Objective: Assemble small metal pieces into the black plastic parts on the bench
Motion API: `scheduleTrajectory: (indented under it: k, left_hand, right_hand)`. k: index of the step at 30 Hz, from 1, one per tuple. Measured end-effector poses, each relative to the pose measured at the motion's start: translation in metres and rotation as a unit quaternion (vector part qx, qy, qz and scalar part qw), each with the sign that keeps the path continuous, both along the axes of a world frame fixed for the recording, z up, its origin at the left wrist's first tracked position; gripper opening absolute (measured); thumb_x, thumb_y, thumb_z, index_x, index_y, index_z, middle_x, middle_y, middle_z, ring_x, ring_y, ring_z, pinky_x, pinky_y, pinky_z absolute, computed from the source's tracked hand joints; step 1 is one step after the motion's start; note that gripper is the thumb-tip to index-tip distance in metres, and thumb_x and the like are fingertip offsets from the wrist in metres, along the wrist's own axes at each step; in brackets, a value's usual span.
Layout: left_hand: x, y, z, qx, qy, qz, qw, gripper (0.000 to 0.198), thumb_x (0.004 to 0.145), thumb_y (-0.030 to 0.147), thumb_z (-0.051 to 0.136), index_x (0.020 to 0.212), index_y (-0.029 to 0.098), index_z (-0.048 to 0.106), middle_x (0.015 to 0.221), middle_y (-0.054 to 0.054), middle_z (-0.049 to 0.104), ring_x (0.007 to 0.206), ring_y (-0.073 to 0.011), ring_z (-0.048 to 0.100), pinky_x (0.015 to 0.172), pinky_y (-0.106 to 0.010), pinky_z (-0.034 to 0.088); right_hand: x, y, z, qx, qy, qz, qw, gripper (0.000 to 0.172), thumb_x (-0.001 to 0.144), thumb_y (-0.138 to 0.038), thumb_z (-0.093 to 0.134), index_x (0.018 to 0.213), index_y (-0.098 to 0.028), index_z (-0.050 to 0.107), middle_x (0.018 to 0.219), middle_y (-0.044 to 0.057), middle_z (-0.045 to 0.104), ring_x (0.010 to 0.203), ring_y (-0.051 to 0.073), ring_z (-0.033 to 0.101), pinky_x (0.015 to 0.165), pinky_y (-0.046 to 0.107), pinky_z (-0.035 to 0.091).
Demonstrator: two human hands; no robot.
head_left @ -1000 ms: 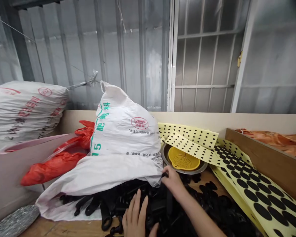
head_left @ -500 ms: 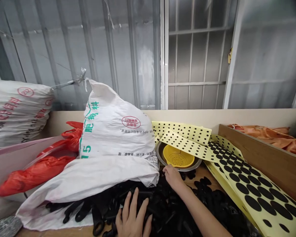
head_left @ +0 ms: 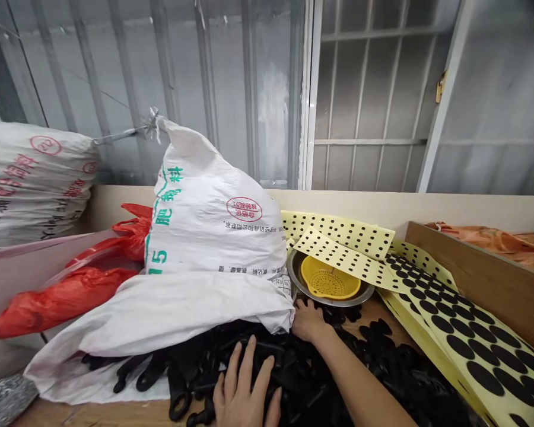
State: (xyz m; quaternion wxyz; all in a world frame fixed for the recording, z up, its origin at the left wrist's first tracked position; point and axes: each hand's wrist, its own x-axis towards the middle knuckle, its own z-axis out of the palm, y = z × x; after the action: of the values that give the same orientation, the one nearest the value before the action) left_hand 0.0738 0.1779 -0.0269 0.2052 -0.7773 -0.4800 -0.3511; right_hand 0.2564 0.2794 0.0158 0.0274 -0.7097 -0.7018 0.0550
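My left hand (head_left: 244, 391) lies with fingers spread on a heap of black molded parts (head_left: 289, 379), some with ring-shaped ends. Beside the lower right edge of a large white woven sack (head_left: 213, 219) is my right hand (head_left: 309, 320), its fingers bent over and partly hidden, so I cannot tell what they hold. The sack's open mouth faces down toward me, with black parts spilling out of it. Just beyond my right hand, a yellow strainer (head_left: 329, 281) sits in a metal bowl (head_left: 367, 293).
Yellow sheets with black round pads (head_left: 463, 326) lie on the right, along a wooden board (head_left: 480, 273). Red plastic bags (head_left: 66, 296) lie left of the sack. Another printed sack (head_left: 31, 184) stands at far left. A corrugated metal wall (head_left: 231, 89) rises behind.
My right hand has shifted slightly down and closer to the sack's edge. My left hand stays spread on the black parts. The camera view has turned a little to the left.
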Motion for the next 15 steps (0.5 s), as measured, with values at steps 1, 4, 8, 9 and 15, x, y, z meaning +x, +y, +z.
scheduleTrajectory:
  k: [1,4,8,9,15]
  left_hand:
    - [0.000,0.000,0.000,0.000,-0.003,-0.002,1.000,0.031,0.084,0.020,0.046,0.107,0.025,0.065,0.133,-0.014,0.050,0.123,-0.0343,0.041,0.084,-0.048,0.043]
    - [0.000,0.000,0.000,0.001,-0.018,-0.001,1.000,0.031,0.084,0.020,0.045,0.107,0.024,0.065,0.134,-0.014,0.050,0.123,-0.0342,0.041,0.085,-0.047,0.042]
    - [0.000,-0.001,0.001,0.008,-0.039,-0.002,0.999,0.032,0.086,0.020,0.044,0.111,0.023,0.063,0.135,-0.013,0.049,0.125,-0.0328,0.039,0.086,-0.046,0.042]
    - [0.001,-0.001,0.002,0.009,-0.041,-0.002,0.999,0.033,0.086,0.019,0.043,0.112,0.023,0.063,0.135,-0.014,0.049,0.125,-0.0327,0.039,0.086,-0.046,0.042]
    - [0.003,0.000,0.007,-0.001,-0.032,0.028,0.999,0.034,0.087,0.018,0.045,0.116,0.023,0.062,0.138,-0.014,0.047,0.126,-0.0333,0.038,0.088,-0.047,0.041]
  right_hand:
    - [-0.001,-0.005,0.002,-0.007,-0.001,-0.002,1.000,0.031,0.089,-0.032,0.056,0.118,-0.019,0.054,0.126,0.008,0.052,0.109,0.025,0.054,0.088,0.048,0.046]
    - [-0.002,-0.023,0.007,-0.018,-0.001,0.003,1.000,0.030,0.090,-0.033,0.054,0.116,-0.019,0.054,0.123,0.008,0.054,0.106,0.023,0.056,0.086,0.046,0.047]
    - [0.000,-0.044,0.010,-0.026,0.003,0.031,0.999,0.030,0.089,-0.033,0.055,0.115,-0.018,0.055,0.122,0.008,0.056,0.107,0.024,0.055,0.090,0.048,0.044]
    - [0.001,-0.048,0.010,-0.030,0.008,0.038,0.999,0.030,0.089,-0.033,0.055,0.115,-0.018,0.055,0.121,0.008,0.056,0.107,0.024,0.055,0.090,0.048,0.044]
    - [0.009,-0.076,0.016,-0.038,0.073,0.076,0.994,0.030,0.089,-0.032,0.056,0.116,-0.019,0.055,0.122,0.007,0.055,0.105,0.023,0.056,0.088,0.046,0.046]
